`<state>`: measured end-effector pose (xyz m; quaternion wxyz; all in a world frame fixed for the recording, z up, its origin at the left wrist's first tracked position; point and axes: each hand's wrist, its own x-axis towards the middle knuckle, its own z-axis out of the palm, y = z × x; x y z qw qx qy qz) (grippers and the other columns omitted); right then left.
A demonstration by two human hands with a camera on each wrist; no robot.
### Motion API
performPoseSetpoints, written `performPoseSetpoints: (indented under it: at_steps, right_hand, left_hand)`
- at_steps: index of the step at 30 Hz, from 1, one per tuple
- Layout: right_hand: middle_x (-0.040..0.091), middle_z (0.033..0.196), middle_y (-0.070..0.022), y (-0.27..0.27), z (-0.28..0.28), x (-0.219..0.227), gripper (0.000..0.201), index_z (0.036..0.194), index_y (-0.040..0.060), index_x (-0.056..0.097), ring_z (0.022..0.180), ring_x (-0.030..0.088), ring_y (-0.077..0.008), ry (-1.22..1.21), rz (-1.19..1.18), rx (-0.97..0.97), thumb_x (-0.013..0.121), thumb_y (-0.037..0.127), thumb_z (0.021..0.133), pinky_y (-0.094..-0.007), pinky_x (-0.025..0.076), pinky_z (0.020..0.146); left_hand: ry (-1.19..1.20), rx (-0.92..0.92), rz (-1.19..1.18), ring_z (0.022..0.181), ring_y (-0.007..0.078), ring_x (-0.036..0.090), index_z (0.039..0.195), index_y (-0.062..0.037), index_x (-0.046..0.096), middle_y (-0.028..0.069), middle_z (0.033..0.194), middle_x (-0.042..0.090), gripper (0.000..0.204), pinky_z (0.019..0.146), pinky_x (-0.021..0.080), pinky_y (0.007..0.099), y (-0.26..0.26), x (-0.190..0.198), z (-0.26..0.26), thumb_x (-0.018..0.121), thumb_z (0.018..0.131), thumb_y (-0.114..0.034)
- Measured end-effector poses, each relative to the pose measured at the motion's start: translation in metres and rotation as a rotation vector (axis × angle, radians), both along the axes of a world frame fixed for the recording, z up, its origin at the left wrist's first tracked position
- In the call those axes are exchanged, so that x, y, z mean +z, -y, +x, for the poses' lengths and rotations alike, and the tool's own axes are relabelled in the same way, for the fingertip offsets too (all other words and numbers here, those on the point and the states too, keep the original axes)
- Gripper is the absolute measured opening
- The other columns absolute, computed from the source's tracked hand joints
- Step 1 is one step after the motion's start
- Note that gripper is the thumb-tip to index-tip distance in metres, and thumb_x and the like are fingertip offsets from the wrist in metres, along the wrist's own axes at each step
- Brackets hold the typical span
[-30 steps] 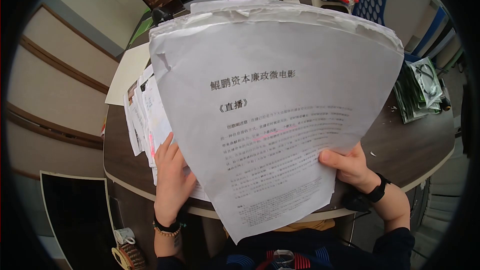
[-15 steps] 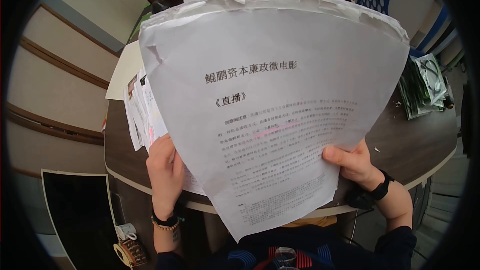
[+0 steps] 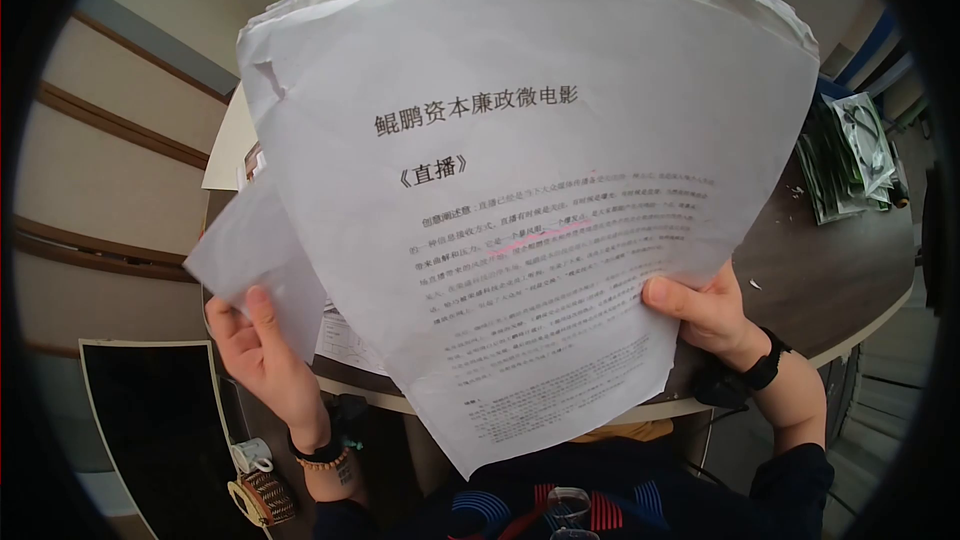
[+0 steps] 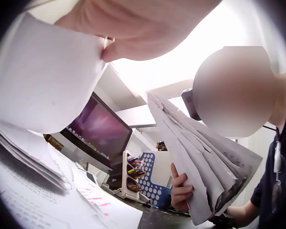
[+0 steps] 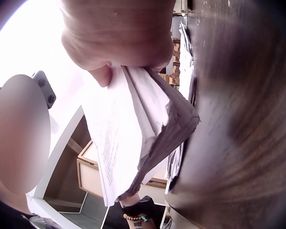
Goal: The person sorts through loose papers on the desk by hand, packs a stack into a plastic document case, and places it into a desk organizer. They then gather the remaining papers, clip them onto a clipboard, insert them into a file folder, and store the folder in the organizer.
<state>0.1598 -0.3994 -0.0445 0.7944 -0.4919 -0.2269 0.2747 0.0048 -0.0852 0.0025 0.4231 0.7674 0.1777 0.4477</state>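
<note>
My right hand (image 3: 708,312) grips a thick, wavy stack of printed papers (image 3: 520,50) by its lower right edge, thumb on the front page. Its top sheet carries a title and lines of text, one marked in pink. To the left, my left hand (image 3: 262,365) pinches a white sheet (image 3: 262,245) between thumb and fingers. That sheet's right part is hidden behind the stack in the head view. In the left wrist view the sheet (image 4: 47,76) hangs curved above a pile of papers (image 4: 26,157) on the desk.
The dark desk (image 3: 780,290) has a rounded edge. Green packets (image 3: 850,160) lie at its right. A monitor (image 4: 97,133) and a pen holder (image 4: 133,176) stand at the back. At lower left are a black panel (image 3: 155,430), a mug (image 3: 252,455) and a woven basket (image 3: 265,497).
My left hand has moved left from the pile beside the stack and now raises a sheet. The stack in my right hand has come somewhat higher and leftward in the head view.
</note>
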Motion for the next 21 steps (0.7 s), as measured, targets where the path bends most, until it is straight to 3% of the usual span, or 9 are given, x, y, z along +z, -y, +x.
performPoseSetpoints:
  at_steps: [4, 12, 16, 18, 20, 21]
  right_hand:
    - [0.061, 0.119, -0.0128, 0.000, 0.000, 0.000, 0.046, 0.128, -0.0017, 0.050, 0.109, 0.058, -0.0199, 0.002, -0.009, 0.019, 0.066, 0.006, 0.086, -0.0341, 0.046, 0.093]
    - [0.063, 0.116, -0.0130, 0.000, 0.001, -0.002, 0.040, 0.124, -0.0023, 0.054, 0.104, 0.060, -0.0194, 0.000, 0.029, 0.036, 0.067, 0.006, 0.087, -0.0331, 0.049, 0.090]
    - [0.064, 0.115, -0.0128, -0.001, 0.000, 0.000, 0.038, 0.123, -0.0033, 0.055, 0.103, 0.061, -0.0185, 0.011, 0.018, 0.013, 0.065, 0.006, 0.088, -0.0320, 0.049, 0.089]
    - [0.065, 0.112, -0.0130, -0.005, -0.001, 0.004, 0.034, 0.121, -0.0051, 0.056, 0.100, 0.062, -0.0173, -0.096, -0.014, 0.017, 0.063, 0.007, 0.089, -0.0301, 0.050, 0.087]
    - [0.065, 0.112, -0.0134, -0.008, 0.000, 0.003, 0.033, 0.120, -0.0062, 0.056, 0.098, 0.063, -0.0168, -0.119, -0.085, 0.005, 0.062, 0.007, 0.090, -0.0297, 0.051, 0.086]
    - [0.065, 0.111, -0.0139, -0.010, 0.002, 0.001, 0.032, 0.119, -0.0073, 0.056, 0.097, 0.063, -0.0163, -0.151, -0.156, -0.014, 0.061, 0.008, 0.091, -0.0292, 0.051, 0.085]
  left_hand:
    - [0.119, 0.147, 0.098, 0.097, 0.0177, 0.059, 0.117, 0.0009, 0.045, 0.0158, 0.109, 0.062, 0.025, 0.085, 0.048, 0.0286, 0.015, 0.007, -0.012, 0.050, 0.100, -0.017]
    - [0.257, 0.252, 0.191, 0.101, 0.0225, 0.060, 0.122, 0.0045, 0.044, 0.0186, 0.111, 0.062, 0.035, 0.090, 0.050, 0.0336, 0.031, 0.013, -0.014, 0.053, 0.099, -0.020]
    - [0.228, 0.366, 0.274, 0.100, 0.0257, 0.061, 0.127, 0.0087, 0.042, 0.0220, 0.115, 0.060, 0.037, 0.089, 0.052, 0.0370, 0.037, 0.012, -0.009, 0.051, 0.099, -0.013]
    - [0.266, 0.409, 0.286, 0.100, 0.0276, 0.061, 0.126, 0.0107, 0.043, 0.0234, 0.116, 0.060, 0.035, 0.088, 0.052, 0.0387, 0.040, 0.011, -0.009, 0.050, 0.099, -0.009]
    - [0.118, 0.185, 0.740, 0.104, 0.0365, 0.061, 0.122, 0.0132, 0.047, 0.0268, 0.114, 0.060, 0.029, 0.088, 0.053, 0.0435, 0.038, 0.006, -0.017, 0.047, 0.097, -0.001]
    - [-0.086, -0.018, 0.979, 0.111, 0.0445, 0.058, 0.115, 0.0134, 0.053, 0.0290, 0.112, 0.061, 0.024, 0.095, 0.047, 0.0533, 0.052, 0.027, -0.011, 0.048, 0.093, 0.004]
